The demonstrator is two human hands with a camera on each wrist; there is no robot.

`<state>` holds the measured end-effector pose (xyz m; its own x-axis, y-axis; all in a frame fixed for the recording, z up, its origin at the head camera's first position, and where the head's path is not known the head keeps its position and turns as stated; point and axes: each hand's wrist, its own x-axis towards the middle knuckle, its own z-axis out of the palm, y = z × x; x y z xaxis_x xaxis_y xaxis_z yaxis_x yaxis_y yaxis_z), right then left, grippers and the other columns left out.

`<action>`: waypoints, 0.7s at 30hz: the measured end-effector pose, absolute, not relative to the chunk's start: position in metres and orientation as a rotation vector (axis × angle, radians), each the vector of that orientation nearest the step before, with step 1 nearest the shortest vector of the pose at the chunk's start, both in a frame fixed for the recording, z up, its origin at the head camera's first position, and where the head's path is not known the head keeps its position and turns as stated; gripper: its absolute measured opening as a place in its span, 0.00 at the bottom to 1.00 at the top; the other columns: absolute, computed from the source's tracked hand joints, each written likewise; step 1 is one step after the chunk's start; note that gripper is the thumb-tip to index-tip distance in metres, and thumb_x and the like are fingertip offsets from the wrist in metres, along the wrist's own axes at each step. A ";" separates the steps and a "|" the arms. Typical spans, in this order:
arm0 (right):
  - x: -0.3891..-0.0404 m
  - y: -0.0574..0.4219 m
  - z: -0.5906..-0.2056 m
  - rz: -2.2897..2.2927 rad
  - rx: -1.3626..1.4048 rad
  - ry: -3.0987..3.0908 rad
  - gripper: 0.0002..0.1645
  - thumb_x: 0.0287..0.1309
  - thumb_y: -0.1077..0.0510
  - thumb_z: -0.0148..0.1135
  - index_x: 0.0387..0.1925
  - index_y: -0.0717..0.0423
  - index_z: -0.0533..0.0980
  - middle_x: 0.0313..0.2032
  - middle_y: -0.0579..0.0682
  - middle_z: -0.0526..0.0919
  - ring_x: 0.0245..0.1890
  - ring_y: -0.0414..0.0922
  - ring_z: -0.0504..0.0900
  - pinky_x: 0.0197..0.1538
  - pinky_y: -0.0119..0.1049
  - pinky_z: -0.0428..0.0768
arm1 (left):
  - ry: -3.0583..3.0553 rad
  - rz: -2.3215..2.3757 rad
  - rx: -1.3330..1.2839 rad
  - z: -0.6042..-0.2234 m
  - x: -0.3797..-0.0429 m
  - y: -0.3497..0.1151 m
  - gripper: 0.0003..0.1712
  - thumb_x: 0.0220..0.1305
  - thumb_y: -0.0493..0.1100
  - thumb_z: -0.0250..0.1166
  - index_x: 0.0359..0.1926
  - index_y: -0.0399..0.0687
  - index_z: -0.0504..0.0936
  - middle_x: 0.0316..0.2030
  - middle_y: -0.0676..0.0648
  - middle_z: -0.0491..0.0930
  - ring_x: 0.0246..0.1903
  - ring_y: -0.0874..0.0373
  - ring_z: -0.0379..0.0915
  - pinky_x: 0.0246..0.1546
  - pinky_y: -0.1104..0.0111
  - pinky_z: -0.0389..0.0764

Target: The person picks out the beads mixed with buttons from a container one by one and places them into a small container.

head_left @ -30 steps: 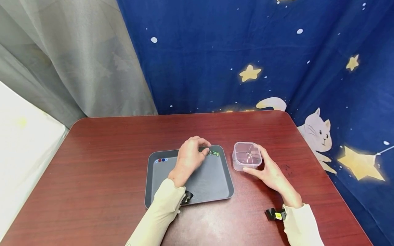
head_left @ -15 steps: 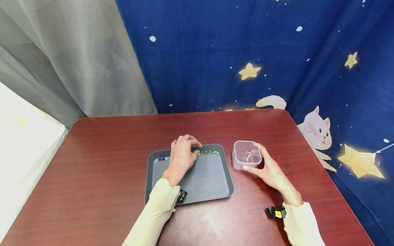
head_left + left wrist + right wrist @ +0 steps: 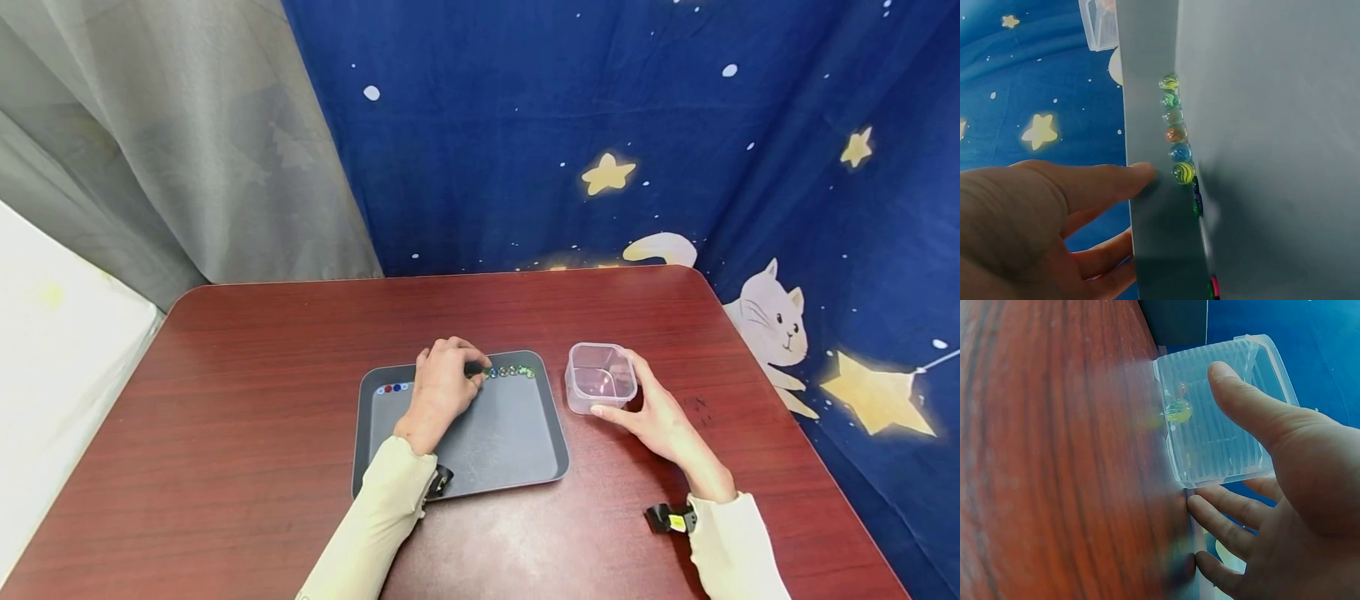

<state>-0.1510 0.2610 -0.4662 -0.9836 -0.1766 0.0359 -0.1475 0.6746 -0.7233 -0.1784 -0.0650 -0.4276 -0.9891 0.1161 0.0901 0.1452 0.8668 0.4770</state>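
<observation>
Six glass marbles (image 3: pixel 1175 134) lie in a single row against the back wall of my grey tray (image 3: pixel 498 450), toward its right corner. Each is see-through, most with colour inside: from the right, yellow stripes, a green swirl, a pale and nearly colourless one, orange, blue, then yellow stripes again, bold and curved. They shine, and neighbours sit touching or almost so. My left hand (image 3: pixel 441 385) is bent over the back rim, thumb and fingers apart, with the thumb tip just beside the last yellow-striped marble; the fingertips behind the rim are hidden. Small flat round pieces (image 3: pixel 397 388) in light blue, red and dark blue lie farther left along the same wall. My right hand (image 3: pixel 662 423) grips a clear square plastic container (image 3: pixel 585 404), thumb in front and fingers round the far side, on the reddish-brown surface (image 3: pixel 247 433), just right of the tray.
</observation>
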 end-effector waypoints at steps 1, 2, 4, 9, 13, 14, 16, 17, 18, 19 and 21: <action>-0.151 0.261 -0.466 -1.220 -0.274 2.841 0.59 0.57 0.44 0.78 0.80 0.41 0.51 0.67 0.60 0.73 0.64 0.62 0.75 0.67 0.67 0.72 | -2.984 -0.762 -0.207 -0.429 -0.178 -0.065 0.11 0.60 0.38 0.76 0.41 0.58 0.93 0.51 0.51 0.86 0.59 0.47 0.76 0.70 0.41 0.66; -0.151 0.261 -0.466 -1.218 -0.272 2.841 0.59 0.57 0.44 0.78 0.80 0.40 0.52 0.67 0.60 0.73 0.64 0.62 0.75 0.67 0.66 0.72 | -2.990 -0.754 -0.205 -0.430 -0.178 -0.065 0.11 0.60 0.38 0.77 0.42 0.58 0.93 0.51 0.51 0.86 0.59 0.48 0.76 0.70 0.40 0.66; -0.151 0.261 -0.466 -1.215 -0.269 2.843 0.59 0.57 0.44 0.78 0.80 0.40 0.52 0.67 0.60 0.73 0.64 0.61 0.75 0.67 0.66 0.72 | -3.001 -0.735 -0.199 -0.432 -0.179 -0.065 0.11 0.60 0.39 0.77 0.42 0.58 0.93 0.52 0.51 0.86 0.59 0.48 0.76 0.72 0.40 0.64; -0.151 0.260 -0.465 -1.219 -0.272 2.848 0.59 0.57 0.44 0.78 0.80 0.40 0.52 0.66 0.60 0.74 0.64 0.61 0.75 0.66 0.65 0.72 | -3.015 -0.700 -0.190 -0.434 -0.178 -0.065 0.10 0.61 0.41 0.76 0.43 0.59 0.93 0.52 0.50 0.85 0.58 0.49 0.76 0.67 0.46 0.68; -0.151 0.260 -0.465 -1.222 -0.268 2.848 0.59 0.56 0.44 0.78 0.80 0.40 0.52 0.66 0.60 0.74 0.63 0.61 0.76 0.66 0.65 0.72 | -3.022 -0.687 -0.188 -0.435 -0.178 -0.065 0.10 0.62 0.41 0.76 0.44 0.59 0.93 0.52 0.50 0.85 0.56 0.50 0.76 0.60 0.50 0.71; -0.151 0.260 -0.465 -1.220 -0.267 2.847 0.59 0.57 0.44 0.78 0.80 0.40 0.52 0.66 0.60 0.74 0.63 0.61 0.75 0.66 0.65 0.72 | -3.024 -0.679 -0.189 -0.435 -0.178 -0.065 0.10 0.62 0.41 0.76 0.44 0.60 0.93 0.52 0.50 0.85 0.56 0.50 0.76 0.59 0.50 0.71; -0.151 0.261 -0.466 -1.215 -0.267 2.844 0.59 0.57 0.44 0.78 0.80 0.40 0.52 0.66 0.59 0.74 0.63 0.61 0.75 0.66 0.66 0.73 | -3.030 -0.665 -0.194 -0.436 -0.177 -0.066 0.10 0.62 0.42 0.76 0.44 0.60 0.93 0.52 0.50 0.85 0.56 0.50 0.76 0.57 0.51 0.71; -0.150 0.261 -0.466 -1.215 -0.266 2.843 0.59 0.57 0.44 0.78 0.80 0.40 0.52 0.66 0.60 0.74 0.63 0.61 0.75 0.66 0.66 0.73 | -3.031 -0.657 -0.195 -0.436 -0.177 -0.066 0.10 0.62 0.42 0.76 0.44 0.60 0.93 0.52 0.51 0.85 0.56 0.50 0.76 0.58 0.51 0.71; -0.150 0.261 -0.466 -1.215 -0.268 2.842 0.59 0.57 0.44 0.78 0.80 0.40 0.52 0.66 0.60 0.74 0.63 0.61 0.75 0.66 0.66 0.73 | -3.032 -0.650 -0.196 -0.437 -0.177 -0.066 0.10 0.62 0.42 0.76 0.44 0.60 0.93 0.52 0.51 0.85 0.56 0.50 0.76 0.58 0.51 0.71; -0.150 0.261 -0.466 -1.216 -0.268 2.841 0.59 0.57 0.44 0.78 0.80 0.40 0.52 0.66 0.60 0.74 0.63 0.61 0.75 0.66 0.66 0.73 | -3.033 -0.645 -0.196 -0.437 -0.177 -0.066 0.10 0.62 0.43 0.76 0.44 0.60 0.93 0.52 0.51 0.85 0.57 0.50 0.76 0.59 0.51 0.71; -0.150 0.260 -0.466 -1.219 -0.270 2.841 0.59 0.57 0.43 0.78 0.80 0.40 0.52 0.66 0.59 0.74 0.63 0.61 0.75 0.66 0.65 0.73 | -3.029 -0.641 -0.193 -0.439 -0.176 -0.065 0.09 0.62 0.43 0.76 0.43 0.60 0.93 0.52 0.51 0.85 0.57 0.50 0.76 0.60 0.50 0.71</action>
<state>-0.1502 0.2604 -0.4660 -0.9841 -0.1745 0.0331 -0.1443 0.6765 -0.7222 -0.1762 -0.0654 -0.4386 -0.9915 0.1133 0.0642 0.1296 0.9070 0.4007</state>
